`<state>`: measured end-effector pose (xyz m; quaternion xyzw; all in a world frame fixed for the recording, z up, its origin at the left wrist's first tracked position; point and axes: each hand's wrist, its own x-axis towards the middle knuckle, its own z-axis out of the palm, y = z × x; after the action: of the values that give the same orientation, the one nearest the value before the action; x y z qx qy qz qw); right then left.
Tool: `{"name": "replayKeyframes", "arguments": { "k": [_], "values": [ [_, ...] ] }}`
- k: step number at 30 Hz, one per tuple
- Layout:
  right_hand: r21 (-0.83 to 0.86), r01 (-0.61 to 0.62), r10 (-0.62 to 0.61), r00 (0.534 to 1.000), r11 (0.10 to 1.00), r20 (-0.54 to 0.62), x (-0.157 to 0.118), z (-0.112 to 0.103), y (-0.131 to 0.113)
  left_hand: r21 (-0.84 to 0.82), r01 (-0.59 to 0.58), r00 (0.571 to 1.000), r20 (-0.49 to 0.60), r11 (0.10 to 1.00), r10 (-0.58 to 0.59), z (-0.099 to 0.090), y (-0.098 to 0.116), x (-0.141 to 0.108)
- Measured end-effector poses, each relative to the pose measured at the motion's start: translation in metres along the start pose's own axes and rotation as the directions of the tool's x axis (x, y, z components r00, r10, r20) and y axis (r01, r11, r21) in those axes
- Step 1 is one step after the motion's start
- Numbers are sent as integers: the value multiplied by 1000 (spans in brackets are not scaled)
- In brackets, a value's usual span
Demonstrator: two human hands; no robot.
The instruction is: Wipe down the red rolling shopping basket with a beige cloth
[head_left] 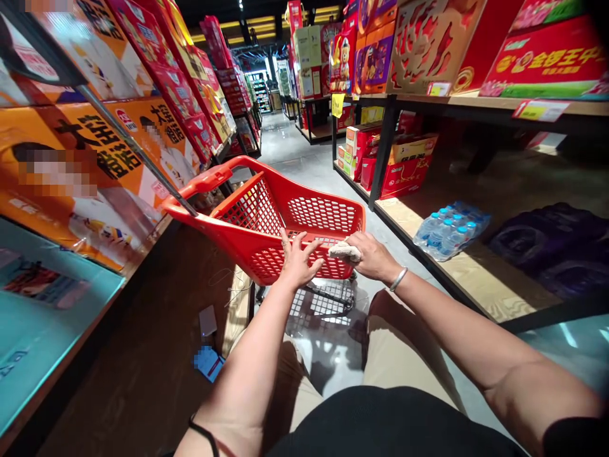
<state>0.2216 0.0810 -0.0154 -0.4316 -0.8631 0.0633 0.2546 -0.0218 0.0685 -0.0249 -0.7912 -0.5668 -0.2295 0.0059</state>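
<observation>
A red plastic shopping cart with perforated sides stands just in front of me, its basket bare inside where it shows. My left hand is at the near side of the cart with its fingers spread and nothing in them. Whether those fingertips touch the cart's side I cannot tell. Near the cart's right corner, my right hand has its fingers wrapped round a folded pale cloth, which lies against the cart's rim. A silver bangle is on my right wrist.
Orange boxes line the left shelf, close to the cart's handle. A black-framed shelf on the right bears shrink-wrapped water bottles and red cartons. The grey aisle floor runs ahead between shelves.
</observation>
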Motion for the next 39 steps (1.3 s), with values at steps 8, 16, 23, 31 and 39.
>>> {"name": "replayKeyframes", "arguments": {
  "k": [8,16,23,31,39],
  "values": [
    [-138,-95,106,991,986,76,0,-12,-28,-41,7,999,-46,999,-9,-2,-7,-3],
    [-149,-78,97,987,986,125,-10,-25,-28,-36,-1,997,-80,999,-2,0,15,-16],
    [-198,-124,156,976,972,152,-21,-38,-29,-63,-10,994,-106,998,3,5,33,-23],
    [-184,-188,223,956,965,193,8,-35,-23,-64,73,997,-17,995,-74,1,22,10],
    [0,-119,114,955,993,274,20,-29,1,-105,95,995,43,990,-91,5,24,23]
  ]
}}
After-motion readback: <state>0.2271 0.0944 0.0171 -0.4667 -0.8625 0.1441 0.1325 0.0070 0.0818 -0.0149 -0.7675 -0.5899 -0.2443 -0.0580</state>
